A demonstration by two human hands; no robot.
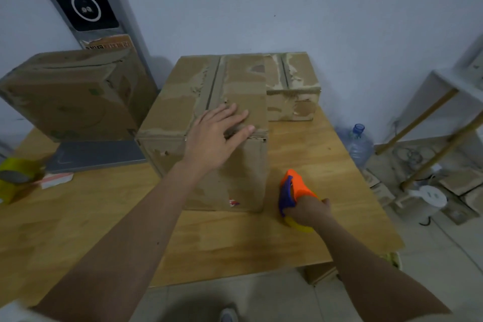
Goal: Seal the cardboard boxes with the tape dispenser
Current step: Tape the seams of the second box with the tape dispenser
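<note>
Pale blue walls back your light wooden table, which fills the middle of the head view. At frame centre stands a large, worn brown cardboard box, flaps closed and the centre seam showing. Your left hand lies flat on its near top edge, fingers straight and spread, gripping nothing. Lower right of centre, your right hand curls around an orange, purple and yellow tape dispenser, low over the table just beside the box's right corner. Behind, a smaller torn cardboard box touches the big one. At upper left a third cardboard box sits tilted; at the left edge sits a yellow tape roll.
</note>
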